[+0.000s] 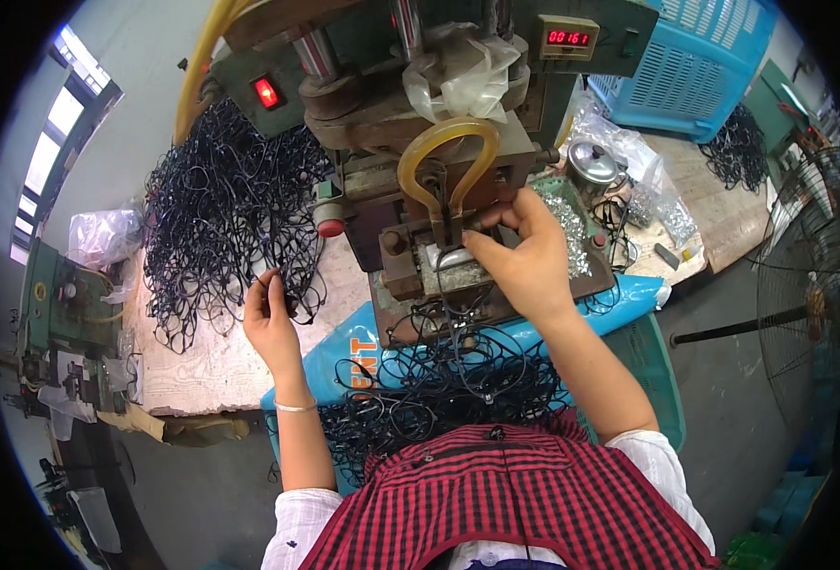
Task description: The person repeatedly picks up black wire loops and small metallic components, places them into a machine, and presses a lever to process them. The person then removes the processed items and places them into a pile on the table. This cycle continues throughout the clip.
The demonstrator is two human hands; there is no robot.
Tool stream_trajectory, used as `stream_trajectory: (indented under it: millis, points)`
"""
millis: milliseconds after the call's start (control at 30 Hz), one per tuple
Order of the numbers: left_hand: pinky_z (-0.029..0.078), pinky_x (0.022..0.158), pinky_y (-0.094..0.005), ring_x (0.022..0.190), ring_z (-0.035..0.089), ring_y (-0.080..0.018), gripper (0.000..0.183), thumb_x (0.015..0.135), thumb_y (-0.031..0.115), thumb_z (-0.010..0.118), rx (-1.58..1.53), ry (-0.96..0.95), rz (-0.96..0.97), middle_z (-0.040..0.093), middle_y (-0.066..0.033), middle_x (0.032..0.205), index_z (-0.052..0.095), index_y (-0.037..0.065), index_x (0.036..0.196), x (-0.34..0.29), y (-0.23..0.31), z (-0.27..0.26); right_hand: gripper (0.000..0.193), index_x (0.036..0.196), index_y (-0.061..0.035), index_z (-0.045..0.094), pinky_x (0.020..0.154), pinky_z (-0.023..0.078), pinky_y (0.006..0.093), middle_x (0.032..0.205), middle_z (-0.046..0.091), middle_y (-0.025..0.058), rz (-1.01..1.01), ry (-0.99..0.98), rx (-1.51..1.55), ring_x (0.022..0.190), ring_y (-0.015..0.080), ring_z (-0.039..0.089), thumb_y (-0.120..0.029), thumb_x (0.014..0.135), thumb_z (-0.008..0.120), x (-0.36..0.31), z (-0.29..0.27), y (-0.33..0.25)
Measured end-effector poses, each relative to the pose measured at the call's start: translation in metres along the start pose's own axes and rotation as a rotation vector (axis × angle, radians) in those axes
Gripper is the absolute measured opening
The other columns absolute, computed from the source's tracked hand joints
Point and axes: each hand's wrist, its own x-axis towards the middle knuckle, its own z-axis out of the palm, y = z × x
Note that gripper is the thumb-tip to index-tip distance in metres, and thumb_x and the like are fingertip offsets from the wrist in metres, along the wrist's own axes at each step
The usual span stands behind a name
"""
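My left hand (270, 318) is at the near edge of a heap of black cord loops (230, 209), its thumb and fingers pinched on a thin black cord. At the press (420, 247), my right hand (532, 255) has its thumb and fingers bent together beside the metal die. What they pinch is hidden. Right by the thumb stands a yellow tube loop (448, 128) with dark metal legs pointing down. A black cord hangs from the die toward more black cord loops (439, 408) in front of me, over a blue plastic sheet (344, 356).
Small silvery parts (567, 223) lie right of the die, near a lidded metal pot (593, 163). A red button (330, 228) sits on the press's left side. A blue crate (677, 76) is at the back right; a fan (805, 304) stands at the right.
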Motion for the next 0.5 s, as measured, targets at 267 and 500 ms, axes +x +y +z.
stream_trajectory:
  millis: [267,500]
  points:
    - [0.064,0.083,-0.0412,0.093,0.068,-0.0212,0.013,0.099,-0.004,0.059,-0.577,-0.329,0.494,0.064,-0.0174,0.107,0.053,0.000,0.111,-0.018,0.151,0.056,0.050,0.126,0.0032,0.054,0.093,0.048,0.0280,0.094,0.071,0.0081,0.034,0.008,0.124,0.095,0.0124,0.066,0.000,0.080,0.074,-0.007,0.010,-0.009]
    - [0.059,0.084,-0.0384,0.094,0.070,-0.0261,0.018,0.090,-0.010,0.065,-0.453,-0.332,0.586,0.069,-0.0214,0.098,0.053,-0.002,0.101,-0.008,0.159,0.077,0.047,0.130,0.0031,0.055,0.103,0.046,0.0342,0.108,0.072,0.0120,0.077,0.004,0.188,0.117,0.0192,0.064,0.000,0.085,0.068,-0.024,0.009,-0.020]
